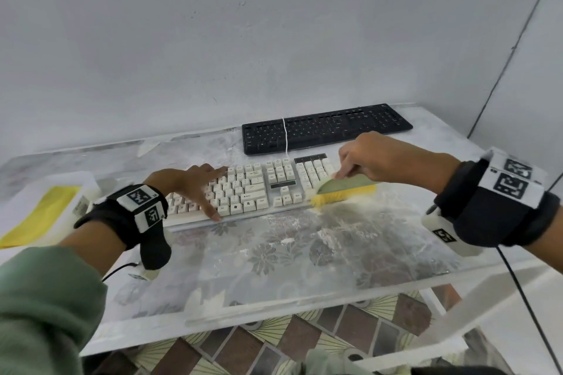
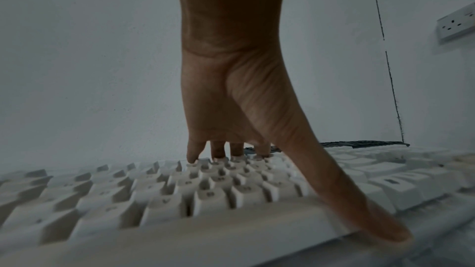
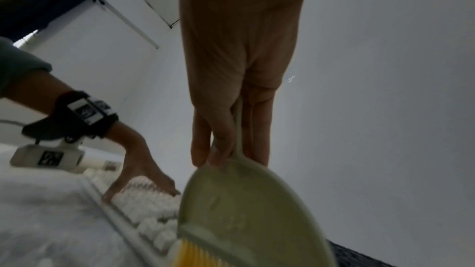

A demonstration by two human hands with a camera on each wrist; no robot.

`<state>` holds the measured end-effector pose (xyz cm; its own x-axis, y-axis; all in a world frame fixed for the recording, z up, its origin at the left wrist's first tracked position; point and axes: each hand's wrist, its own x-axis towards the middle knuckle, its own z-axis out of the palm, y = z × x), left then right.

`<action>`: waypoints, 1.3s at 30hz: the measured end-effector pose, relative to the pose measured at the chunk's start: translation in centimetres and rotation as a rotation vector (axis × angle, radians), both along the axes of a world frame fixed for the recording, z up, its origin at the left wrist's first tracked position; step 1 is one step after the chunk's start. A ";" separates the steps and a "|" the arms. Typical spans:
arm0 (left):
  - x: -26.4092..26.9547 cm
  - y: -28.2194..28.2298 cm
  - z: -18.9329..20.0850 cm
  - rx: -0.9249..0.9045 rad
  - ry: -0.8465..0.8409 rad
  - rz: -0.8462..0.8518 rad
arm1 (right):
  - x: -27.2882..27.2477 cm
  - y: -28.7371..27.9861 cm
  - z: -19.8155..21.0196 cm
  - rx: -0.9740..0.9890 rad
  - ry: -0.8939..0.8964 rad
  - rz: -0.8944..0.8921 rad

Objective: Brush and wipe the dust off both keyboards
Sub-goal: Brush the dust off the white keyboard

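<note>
Head view: left hand [image 1: 195,184] pressed flat, fingers spread, on the white keyboard [image 1: 243,189]; right hand [image 1: 376,158] gripped a brush [image 1: 344,189] at its edge.

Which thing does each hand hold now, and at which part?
The right hand grips the brush by its thin handle, just above the wide head. The left hand holds nothing; its spread fingers press on the white keyboard.

the white keyboard [image 1: 243,189] carries small dark legends on its keycaps, but they are too small and blurred to read with any certainty. the black keyboard [image 1: 326,128] shows pale key markings, unreadable too. the wrist straps [image 1: 143,201] bear black-and-white square code markers only, with no letters that can be made out.
</note>
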<state>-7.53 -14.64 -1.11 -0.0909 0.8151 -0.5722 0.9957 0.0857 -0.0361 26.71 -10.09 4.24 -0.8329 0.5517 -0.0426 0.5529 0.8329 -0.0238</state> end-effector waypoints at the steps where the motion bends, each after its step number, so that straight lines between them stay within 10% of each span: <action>1: 0.0 0.0 -0.1 0.007 0.008 0.008 | 0.1 0.0 0.3 0.009 -0.006 -0.023; 8: 0.0 0.2 -0.1 0.005 0.010 0.019 | -2.4 -2.0 -0.7 0.035 0.122 0.164; 15: -0.1 -0.1 -0.4 0.036 -0.010 0.007 | -0.2 -0.9 0.6 0.059 -0.085 -0.050; 30: 0.4 -1.3 -1.1 0.368 -0.045 -0.045 | -2.7 -1.4 -0.1 0.046 0.852 -0.310; 39: 2.3 -4.2 -1.7 0.697 0.166 -0.138 | -1.6 -6.6 -5.2 -0.006 0.574 -0.392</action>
<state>-5.26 -18.86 -2.77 -0.0017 0.9953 0.0968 0.9852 0.0183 -0.1705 25.09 -16.69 -0.93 -0.4636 0.8176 0.3415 0.7116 0.5732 -0.4063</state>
